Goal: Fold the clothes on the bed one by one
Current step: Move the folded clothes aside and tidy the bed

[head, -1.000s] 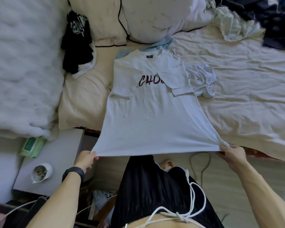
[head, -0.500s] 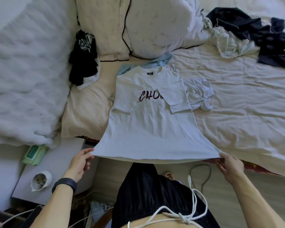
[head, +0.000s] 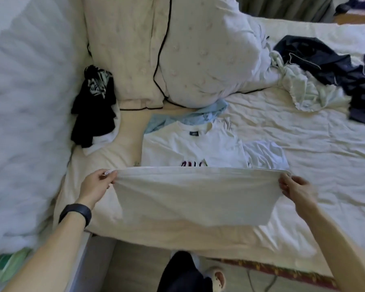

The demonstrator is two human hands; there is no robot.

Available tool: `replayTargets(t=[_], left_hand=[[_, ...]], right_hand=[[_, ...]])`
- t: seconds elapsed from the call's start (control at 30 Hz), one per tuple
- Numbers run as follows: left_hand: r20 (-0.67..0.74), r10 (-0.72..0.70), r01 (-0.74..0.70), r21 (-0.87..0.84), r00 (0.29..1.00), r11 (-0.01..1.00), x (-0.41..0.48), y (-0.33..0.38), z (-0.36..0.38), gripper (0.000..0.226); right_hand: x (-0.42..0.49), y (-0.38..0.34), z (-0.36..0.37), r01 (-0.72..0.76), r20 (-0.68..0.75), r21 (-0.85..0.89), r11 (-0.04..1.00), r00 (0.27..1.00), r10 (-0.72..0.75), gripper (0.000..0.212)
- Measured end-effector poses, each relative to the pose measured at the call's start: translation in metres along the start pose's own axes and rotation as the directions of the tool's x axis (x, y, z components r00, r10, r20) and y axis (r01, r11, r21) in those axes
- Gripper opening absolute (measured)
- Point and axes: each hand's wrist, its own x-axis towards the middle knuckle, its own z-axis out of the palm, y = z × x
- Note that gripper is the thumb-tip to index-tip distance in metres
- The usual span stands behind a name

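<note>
Bed: a rumpled cream sheet (head: pixel 303 133) is spread across the mattress, with two pillows (head: pixel 198 49) stacked at its head and a white quilt (head: pixel 19 123) bunched along the left.
T-shirt: the white T-shirt (head: pixel 194 199) is laid on the near side of the bed, collar away from the person. Its lower half is lifted and doubled over toward the chest.
Left hand: the hem's left corner is pinched by the left hand (head: pixel 95 186) between thumb and curled fingers. A black wristband (head: pixel 76 213) is worn.
Right hand: the other corner is gripped by the right hand (head: pixel 297 188), fingers curled round the cloth.
Change: half a second ago the hem was stretched off the bed's edge and the print could be read. Both hands have since been carried forward over the mattress, and only the letter tops are left showing.
Other clothes: a black garment (head: pixel 93 114) is heaped left of the pillows, and dark navy clothes (head: pixel 335 64) at the far right.
</note>
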Motion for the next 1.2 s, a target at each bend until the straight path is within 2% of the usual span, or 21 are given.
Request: replayTargets(t=[0.1, 0.23, 0.37, 0.47, 0.63, 0.73, 0.93, 1.2], left_hand=[[-0.045, 0.002, -0.002, 0.000, 0.999, 1.000, 0.076, 0.010, 0.030, 0.027], [-0.104, 0.014, -0.015, -0.008, 0.994, 1.000, 0.155, 0.024, 0.080, 0.035], [-0.215, 0.033, -0.036, -0.009, 0.976, 0.999, 0.210, 0.026, 0.124, 0.035], [-0.277, 0.027, -0.030, -0.007, 0.960, 1.000, 0.232, 0.021, 0.143, 0.034], [-0.294, 0.036, -0.027, 0.033, 0.955, 0.999, 0.263, 0.015, 0.145, 0.044], [-0.278, 0.049, -0.026, 0.086, 0.959, 0.996, 0.271, 0.022, 0.143, 0.048], [-0.293, 0.068, -0.047, 0.079, 0.954, 0.996, 0.289, 0.027, 0.152, 0.046], [-0.316, 0.045, -0.023, 0.072, 0.948, 0.997, 0.297, 0.022, 0.158, 0.047]], right_hand=[[0.056, -0.020, 0.044, 0.080, -0.101, -0.170, 0.982, 0.990, -0.098, 0.027], [0.121, -0.045, 0.105, 0.194, -0.107, -0.391, 0.900, 0.961, -0.253, 0.030], [0.189, -0.043, 0.149, 0.208, -0.123, -0.475, 0.855, 0.947, -0.298, 0.045], [0.218, -0.038, 0.169, 0.186, -0.122, -0.536, 0.823, 0.948, -0.294, 0.047], [0.243, -0.041, 0.193, 0.175, -0.097, -0.667, 0.724, 0.943, -0.317, 0.054], [0.254, -0.038, 0.201, 0.182, -0.074, -0.697, 0.694, 0.944, -0.323, 0.055], [0.266, -0.036, 0.222, 0.162, -0.076, -0.640, 0.751, 0.959, -0.271, 0.044], [0.274, -0.033, 0.224, 0.176, -0.071, -0.654, 0.736, 0.954, -0.291, 0.047]])
